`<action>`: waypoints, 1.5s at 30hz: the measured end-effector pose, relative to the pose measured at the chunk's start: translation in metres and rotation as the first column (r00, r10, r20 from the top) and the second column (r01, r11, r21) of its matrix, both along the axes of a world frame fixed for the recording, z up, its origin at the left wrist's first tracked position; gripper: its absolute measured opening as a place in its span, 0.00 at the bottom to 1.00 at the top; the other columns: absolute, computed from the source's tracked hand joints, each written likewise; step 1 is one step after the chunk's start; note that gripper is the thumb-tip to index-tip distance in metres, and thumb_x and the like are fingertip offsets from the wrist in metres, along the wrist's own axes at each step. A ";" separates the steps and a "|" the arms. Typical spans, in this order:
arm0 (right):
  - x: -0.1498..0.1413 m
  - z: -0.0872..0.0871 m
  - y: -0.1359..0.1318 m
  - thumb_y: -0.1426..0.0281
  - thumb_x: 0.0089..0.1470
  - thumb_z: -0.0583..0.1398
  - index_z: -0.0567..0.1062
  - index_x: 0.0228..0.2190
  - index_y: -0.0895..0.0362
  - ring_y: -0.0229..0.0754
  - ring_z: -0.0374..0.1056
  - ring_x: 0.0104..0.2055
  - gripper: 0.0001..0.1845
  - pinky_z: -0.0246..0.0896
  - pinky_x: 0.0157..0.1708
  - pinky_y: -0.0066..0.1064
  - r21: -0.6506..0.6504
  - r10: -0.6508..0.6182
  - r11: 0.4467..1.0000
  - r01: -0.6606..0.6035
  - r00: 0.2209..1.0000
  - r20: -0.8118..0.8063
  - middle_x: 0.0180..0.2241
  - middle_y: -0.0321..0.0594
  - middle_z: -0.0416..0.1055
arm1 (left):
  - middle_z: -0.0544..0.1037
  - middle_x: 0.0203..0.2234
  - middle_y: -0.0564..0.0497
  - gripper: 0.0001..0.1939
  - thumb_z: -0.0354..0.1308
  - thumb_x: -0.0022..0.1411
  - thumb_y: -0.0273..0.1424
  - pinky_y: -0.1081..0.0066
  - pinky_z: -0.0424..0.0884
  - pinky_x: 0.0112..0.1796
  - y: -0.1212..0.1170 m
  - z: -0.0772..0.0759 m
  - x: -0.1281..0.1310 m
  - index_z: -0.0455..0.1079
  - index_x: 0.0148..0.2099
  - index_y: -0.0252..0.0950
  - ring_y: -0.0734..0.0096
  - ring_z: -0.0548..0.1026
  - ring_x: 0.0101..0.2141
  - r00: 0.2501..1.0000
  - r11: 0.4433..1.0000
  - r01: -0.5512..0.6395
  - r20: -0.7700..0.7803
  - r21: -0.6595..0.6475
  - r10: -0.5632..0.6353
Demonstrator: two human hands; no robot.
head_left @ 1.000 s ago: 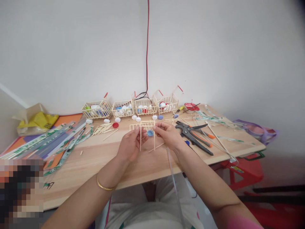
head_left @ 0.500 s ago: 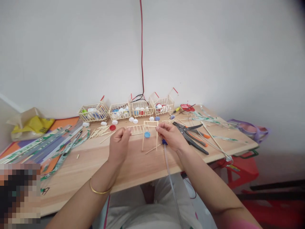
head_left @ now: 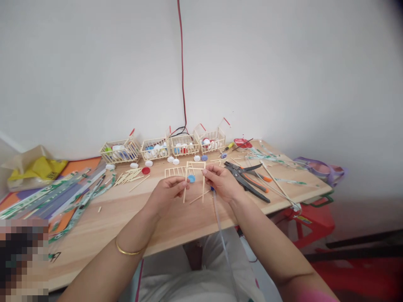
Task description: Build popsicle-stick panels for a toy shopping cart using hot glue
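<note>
My right hand (head_left: 223, 183) pinches the upper right corner of a small three-sided frame of thin wooden sticks (head_left: 203, 194). At the frame's left leg, the thumb and fingers of my left hand (head_left: 166, 193) are closed on the stick. Behind the frame lies a ladder-like stick panel (head_left: 175, 171), partly hidden by it. A light blue bottle cap (head_left: 191, 178) rests on the table between the frame's legs. One loose stick (head_left: 198, 198) lies below the frame.
Several stick-built miniature carts (head_left: 120, 152) holding bottle caps line the wall. Black-jawed pliers with orange handles (head_left: 248, 176) lie at right. A stick pile (head_left: 129, 176) and plastic sleeves (head_left: 72, 188) are at left. A clear tube (head_left: 219, 222) hangs over the table's front edge.
My left hand has moved right, from beside the ladder-like panel to the frame's left leg, and taken hold there. My right hand keeps its pinch. The view has shifted slightly.
</note>
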State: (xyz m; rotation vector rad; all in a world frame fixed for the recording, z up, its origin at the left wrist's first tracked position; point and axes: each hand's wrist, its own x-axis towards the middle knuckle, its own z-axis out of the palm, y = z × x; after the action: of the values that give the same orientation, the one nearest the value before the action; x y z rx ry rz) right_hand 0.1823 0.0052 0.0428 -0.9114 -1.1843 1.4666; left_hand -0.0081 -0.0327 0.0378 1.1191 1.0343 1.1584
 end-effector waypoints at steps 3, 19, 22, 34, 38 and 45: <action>0.000 0.000 -0.002 0.61 0.36 0.70 0.73 0.28 0.57 0.30 0.55 0.22 0.18 0.47 0.24 0.26 -0.024 0.028 0.999 -0.028 1.000 -0.011 0.22 0.30 0.65 | 0.73 0.24 0.51 0.13 0.66 0.48 0.38 0.76 0.59 0.25 0.001 -0.003 0.000 0.76 0.31 0.34 0.80 0.63 0.22 1.000 1.000 0.000 -0.017 0.004 0.000; -0.005 -0.004 -0.006 0.59 0.42 0.67 0.73 0.25 0.57 0.31 0.55 0.22 0.15 0.47 0.24 0.27 0.131 -0.020 0.991 0.009 0.996 0.082 0.21 0.30 0.63 | 0.78 0.40 0.43 0.22 0.70 0.46 0.31 0.61 0.67 0.46 -0.003 -0.004 0.003 0.73 0.44 0.33 0.64 0.76 0.40 0.945 0.928 0.272 0.256 -0.256 -0.206; -0.007 -0.005 -0.006 0.60 0.42 0.67 0.73 0.25 0.56 0.31 0.55 0.23 0.13 0.48 0.25 0.26 0.142 -0.014 0.990 0.007 0.999 0.050 0.21 0.29 0.63 | 0.79 0.37 0.43 0.20 0.69 0.46 0.28 0.60 0.69 0.44 -0.003 -0.006 0.000 0.73 0.44 0.32 0.64 0.77 0.38 0.915 0.900 0.340 0.318 -0.274 -0.249; -0.014 0.000 -0.014 0.61 0.44 0.66 0.73 0.25 0.56 0.33 0.60 0.26 0.12 0.55 0.30 0.28 0.203 0.057 0.976 -0.083 0.990 0.131 0.23 0.31 0.66 | 0.78 0.32 0.47 0.15 0.71 0.42 0.29 0.72 0.70 0.33 -0.002 -0.007 0.000 0.73 0.35 0.32 0.71 0.75 0.33 0.951 0.934 0.289 0.171 -0.208 -0.256; -0.006 0.011 -0.009 0.58 0.42 0.66 0.75 0.32 0.56 0.35 0.62 0.29 0.17 0.56 0.33 0.29 0.176 0.041 0.981 -0.077 0.978 0.202 0.29 0.34 0.70 | 0.77 0.29 0.50 0.14 0.71 0.42 0.30 0.73 0.69 0.30 -0.002 -0.009 0.000 0.72 0.33 0.33 0.73 0.74 0.31 0.962 0.948 0.266 0.110 -0.177 -0.250; 0.008 0.029 -0.001 0.55 0.42 0.66 0.76 0.27 0.55 0.32 0.56 0.25 0.16 0.52 0.28 0.28 0.202 -0.067 0.979 0.016 0.965 0.253 0.24 0.31 0.66 | 0.77 0.26 0.51 0.14 0.69 0.43 0.31 0.75 0.66 0.26 0.001 -0.011 -0.001 0.71 0.33 0.34 0.76 0.71 0.26 0.962 0.952 0.274 0.049 -0.139 -0.270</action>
State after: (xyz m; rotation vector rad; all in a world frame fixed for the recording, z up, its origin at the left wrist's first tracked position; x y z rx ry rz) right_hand 0.1904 0.0043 0.0716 -1.0033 -1.4654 1.1950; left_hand -0.0086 -0.0320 0.0267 1.0875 0.8942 0.8636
